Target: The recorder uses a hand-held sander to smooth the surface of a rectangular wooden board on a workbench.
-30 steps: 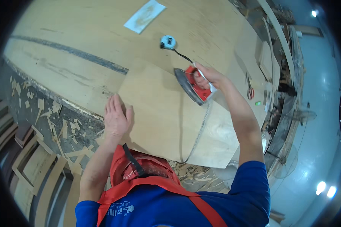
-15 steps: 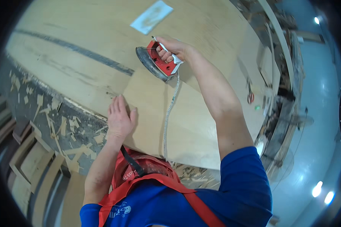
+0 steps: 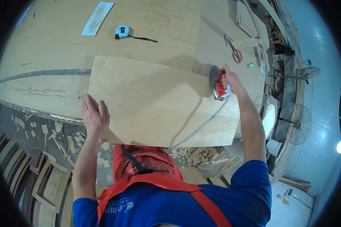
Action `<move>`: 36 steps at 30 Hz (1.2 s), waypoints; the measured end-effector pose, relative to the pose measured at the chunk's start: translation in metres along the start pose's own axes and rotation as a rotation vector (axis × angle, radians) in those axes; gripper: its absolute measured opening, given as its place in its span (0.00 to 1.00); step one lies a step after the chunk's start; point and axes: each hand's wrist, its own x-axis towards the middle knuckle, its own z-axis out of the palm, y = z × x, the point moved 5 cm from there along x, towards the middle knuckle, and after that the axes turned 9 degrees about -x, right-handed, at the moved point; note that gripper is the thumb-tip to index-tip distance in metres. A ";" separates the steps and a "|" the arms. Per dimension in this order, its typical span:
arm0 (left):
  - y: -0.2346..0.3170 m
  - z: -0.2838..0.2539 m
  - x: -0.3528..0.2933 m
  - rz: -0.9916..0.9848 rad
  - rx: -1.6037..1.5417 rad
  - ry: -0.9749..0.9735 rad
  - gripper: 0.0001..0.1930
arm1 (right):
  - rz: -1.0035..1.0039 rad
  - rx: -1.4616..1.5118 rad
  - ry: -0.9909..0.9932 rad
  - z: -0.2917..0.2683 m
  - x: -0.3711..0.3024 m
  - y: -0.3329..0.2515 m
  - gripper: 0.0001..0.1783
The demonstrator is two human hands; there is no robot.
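Red clothes iron (image 3: 221,86), dark-soled, blurred, sits farther right over pale wood sheet (image 3: 147,94); right hand (image 3: 232,80) clamps it, fingers curled; left hand (image 3: 93,118) overlaps sheet's left edge, thumb apart.

Head-worn L fisheye cam, wide downward view over tabletop (image 3: 159,22), fairly close rng.

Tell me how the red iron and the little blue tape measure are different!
The iron is mostly red with a dark base; the tape measure is light blue and black.
The iron is gripped in the right hand; the tape measure lies untouched on the wooden surface.
The iron trails a long pale cord; the tape measure has a short black strap.
Both have dark parts.
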 end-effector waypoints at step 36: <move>-0.026 0.024 0.003 0.143 -0.014 0.052 0.29 | -0.089 -0.110 0.432 0.011 -0.022 0.052 0.39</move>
